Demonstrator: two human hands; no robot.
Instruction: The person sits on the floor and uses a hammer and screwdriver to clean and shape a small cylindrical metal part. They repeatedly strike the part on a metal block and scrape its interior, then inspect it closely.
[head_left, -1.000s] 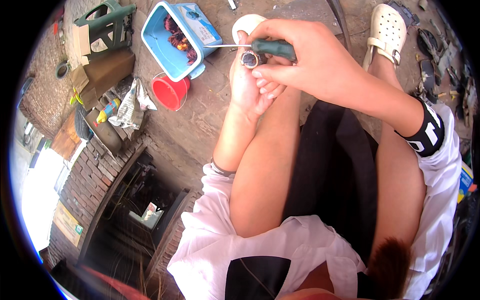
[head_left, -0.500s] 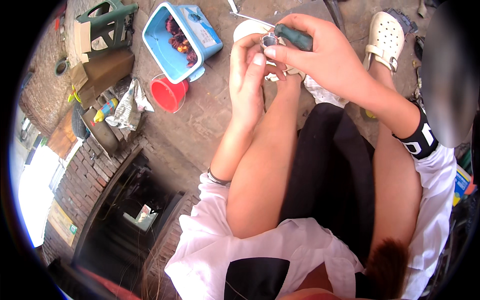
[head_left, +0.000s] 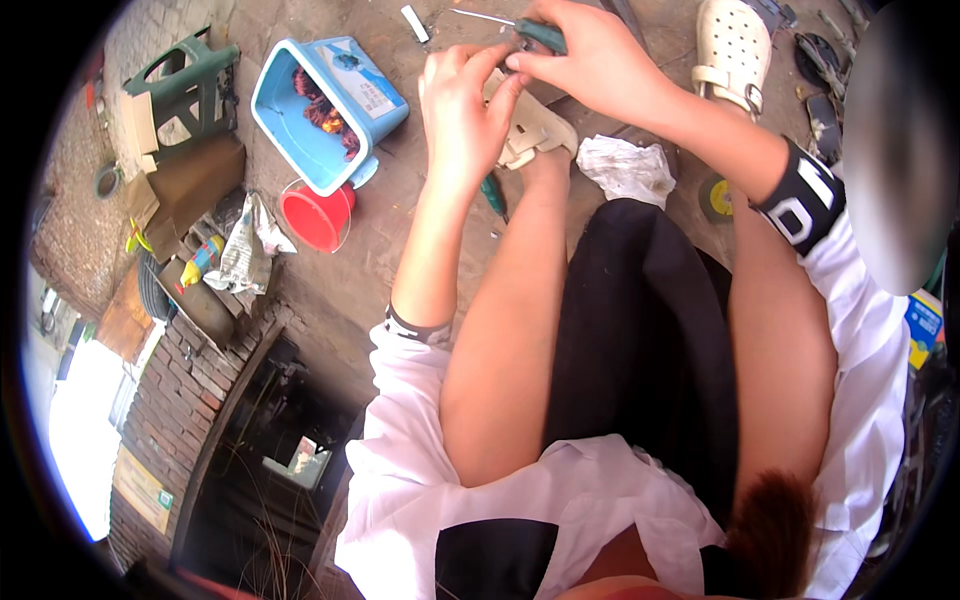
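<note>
Held in my right hand (head_left: 595,55) is a screwdriver with a dark green handle (head_left: 541,37) and a thin metal shaft pointing left. My left hand (head_left: 462,120) is closed at the fingertips on a small round metal part (head_left: 517,46), mostly hidden between the fingers. The right thumb and fingertips meet the left fingers at this part. Both hands are raised in front of my left foot, which wears a cream clog (head_left: 535,132). A second green-handled tool (head_left: 492,194) lies on the ground beside my left leg.
A blue bin (head_left: 375,125) with dark reddish pieces inside stands left of my hands, beside a red bucket (head_left: 315,217). A crumpled white cloth or paper (head_left: 627,170) and a yellow disc (head_left: 719,200) lie between my legs. Farther left are a green stool (head_left: 195,85) and a cardboard box (head_left: 195,180).
Both hands have moved up and left in view, with the screwdriver and metal part. The metal part's round opening no longer shows clearly. The green-handled tool on the ground has come into view.
</note>
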